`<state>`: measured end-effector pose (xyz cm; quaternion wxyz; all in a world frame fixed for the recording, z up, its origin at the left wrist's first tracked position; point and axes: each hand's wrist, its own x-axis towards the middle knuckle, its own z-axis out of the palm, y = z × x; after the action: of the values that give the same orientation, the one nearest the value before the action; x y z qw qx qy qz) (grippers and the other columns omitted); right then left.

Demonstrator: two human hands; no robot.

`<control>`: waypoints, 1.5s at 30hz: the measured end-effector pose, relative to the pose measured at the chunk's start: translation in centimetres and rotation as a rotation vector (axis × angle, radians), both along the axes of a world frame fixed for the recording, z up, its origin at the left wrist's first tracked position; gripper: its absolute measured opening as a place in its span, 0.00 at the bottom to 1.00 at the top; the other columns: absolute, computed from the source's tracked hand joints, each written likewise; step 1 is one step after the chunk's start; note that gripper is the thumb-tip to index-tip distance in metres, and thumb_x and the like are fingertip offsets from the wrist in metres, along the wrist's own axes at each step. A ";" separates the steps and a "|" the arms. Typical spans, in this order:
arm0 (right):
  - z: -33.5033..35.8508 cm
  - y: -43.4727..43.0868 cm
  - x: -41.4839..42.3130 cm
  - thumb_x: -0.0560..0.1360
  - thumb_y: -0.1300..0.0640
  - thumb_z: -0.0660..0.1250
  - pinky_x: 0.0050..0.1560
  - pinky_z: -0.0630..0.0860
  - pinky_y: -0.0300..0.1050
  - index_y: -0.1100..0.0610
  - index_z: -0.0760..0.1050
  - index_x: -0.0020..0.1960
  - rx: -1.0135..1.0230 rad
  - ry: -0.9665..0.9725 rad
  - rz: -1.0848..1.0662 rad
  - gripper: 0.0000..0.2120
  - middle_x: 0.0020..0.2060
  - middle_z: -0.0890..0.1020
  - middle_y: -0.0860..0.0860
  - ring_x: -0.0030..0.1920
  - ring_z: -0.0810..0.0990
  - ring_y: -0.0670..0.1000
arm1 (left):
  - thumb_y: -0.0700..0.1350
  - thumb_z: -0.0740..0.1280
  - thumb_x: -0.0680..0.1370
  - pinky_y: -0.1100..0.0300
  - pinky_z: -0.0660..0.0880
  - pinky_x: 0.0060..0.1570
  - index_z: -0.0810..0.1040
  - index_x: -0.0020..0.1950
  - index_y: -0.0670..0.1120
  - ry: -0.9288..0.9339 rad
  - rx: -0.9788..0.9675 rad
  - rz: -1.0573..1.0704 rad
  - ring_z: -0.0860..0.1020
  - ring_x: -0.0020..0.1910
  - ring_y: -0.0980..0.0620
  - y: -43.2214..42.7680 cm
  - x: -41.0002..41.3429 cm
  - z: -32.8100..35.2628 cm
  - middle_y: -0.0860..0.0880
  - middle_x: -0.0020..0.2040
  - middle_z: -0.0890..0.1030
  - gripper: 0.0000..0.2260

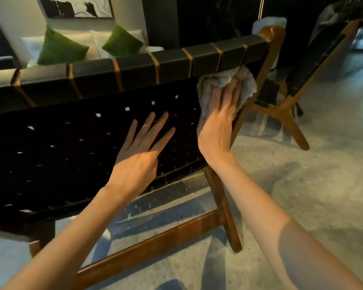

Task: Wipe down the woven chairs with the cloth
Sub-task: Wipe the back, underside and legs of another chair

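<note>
While your right hand lies flat with straight fingers on the cloth, it presses that pale, crumpled rag against the woven chair. The cloth sits at the upper corner of the chair's black back, just under the strapped top rail and beside the wooden side post. Your left hand, just beside the right and lower, rests open on the weave, fingers spread and straight, holding nothing. Beyond your right hand, apart from the first, a second woven chair stands on the grey floor. Past your left hand, over the rail, two green cushions sit on a pale sofa.
</note>
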<state>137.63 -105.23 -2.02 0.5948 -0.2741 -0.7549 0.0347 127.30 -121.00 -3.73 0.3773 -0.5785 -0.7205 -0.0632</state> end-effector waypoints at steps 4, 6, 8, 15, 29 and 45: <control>-0.9 2.0 -0.1 0.71 0.70 0.61 0.67 0.62 0.64 0.65 0.63 0.71 0.041 0.044 0.076 0.28 0.69 0.63 0.70 0.69 0.61 0.70 | 0.38 0.66 0.70 0.42 0.41 0.74 0.56 0.77 0.50 0.109 -0.014 0.045 0.44 0.77 0.45 0.4 -0.5 -0.5 0.46 0.78 0.48 0.38; -1.8 2.6 0.2 0.68 0.73 0.61 0.67 0.60 0.70 0.65 0.65 0.71 0.093 -0.024 0.118 0.31 0.69 0.63 0.70 0.69 0.60 0.73 | 0.39 0.66 0.70 0.40 0.42 0.73 0.57 0.77 0.51 0.131 -0.005 0.058 0.44 0.77 0.44 0.7 -0.6 -0.7 0.45 0.78 0.48 0.37; -3.2 2.9 0.5 0.70 0.75 0.62 0.73 0.53 0.59 0.60 0.66 0.72 0.102 -0.101 0.146 0.31 0.73 0.59 0.64 0.72 0.56 0.71 | 0.39 0.67 0.71 0.39 0.43 0.73 0.57 0.77 0.51 0.142 0.003 0.077 0.44 0.77 0.44 0.9 -0.6 -1.0 0.45 0.78 0.47 0.37; -4.7 1.3 3.0 0.77 0.74 0.57 0.70 0.59 0.66 0.62 0.65 0.71 0.073 -0.160 0.273 0.24 0.71 0.60 0.67 0.72 0.56 0.70 | 0.39 0.69 0.70 0.39 0.45 0.73 0.57 0.77 0.51 0.128 -0.012 0.116 0.45 0.77 0.43 0.6 -0.2 -2.1 0.44 0.78 0.47 0.38; -1.9 2.2 1.2 0.71 0.67 0.58 0.47 0.78 0.57 0.63 0.71 0.64 0.196 -0.082 0.028 0.22 0.58 0.74 0.69 0.58 0.70 0.68 | 0.39 0.71 0.68 0.35 0.46 0.71 0.59 0.76 0.52 0.131 0.002 0.136 0.45 0.77 0.41 1.4 0.0 -2.1 0.43 0.78 0.48 0.39; 1.9 3.5 -0.2 0.77 0.40 0.57 0.58 0.59 0.23 0.57 0.66 0.59 -0.030 0.509 0.303 0.22 0.53 0.65 0.46 0.57 0.64 0.48 | 0.39 0.70 0.70 0.37 0.45 0.72 0.60 0.76 0.52 0.178 -0.019 0.164 0.45 0.77 0.43 1.0 -0.6 -1.9 0.44 0.78 0.47 0.37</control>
<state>137.44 -101.69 -0.14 0.7490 -0.1494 -0.6131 0.2020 126.72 -119.96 -5.64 0.4384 -0.5246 -0.7294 0.0262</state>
